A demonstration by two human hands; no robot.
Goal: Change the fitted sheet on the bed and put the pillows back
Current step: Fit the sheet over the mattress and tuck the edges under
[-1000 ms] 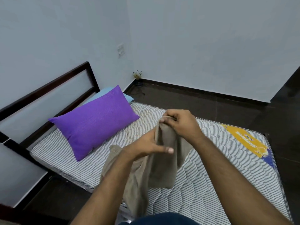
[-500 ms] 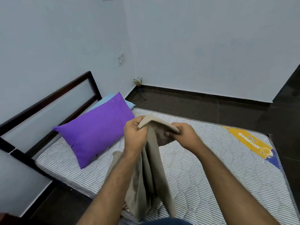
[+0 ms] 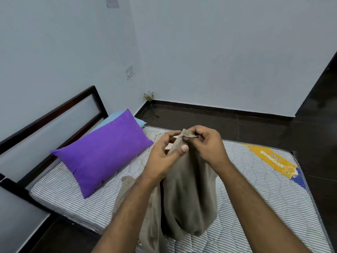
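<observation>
A beige fitted sheet (image 3: 189, 198) hangs bunched above the bare striped mattress (image 3: 255, 189). My right hand (image 3: 206, 145) pinches its top edge between thumb and fingers. My left hand (image 3: 164, 157) is beside it, thumb pressed on the cloth just below that edge, fingers curled behind the fold. The sheet's lower end lies crumpled on the mattress near my body. A purple pillow (image 3: 104, 152) leans at the head of the bed, with a light blue pillow (image 3: 116, 117) mostly hidden behind it.
A dark wooden headboard (image 3: 54, 114) stands against the left wall. Dark floor (image 3: 237, 125) runs beyond the mattress to the far wall. A small flower-shaped holder (image 3: 148, 96) sits in the room's corner. A yellow brand label (image 3: 269, 159) marks the mattress's far right.
Both hands have drawn close together at the sheet's top edge. My right hand now pinches the edge and my left thumb lies just below it. The camera has tilted up a little.
</observation>
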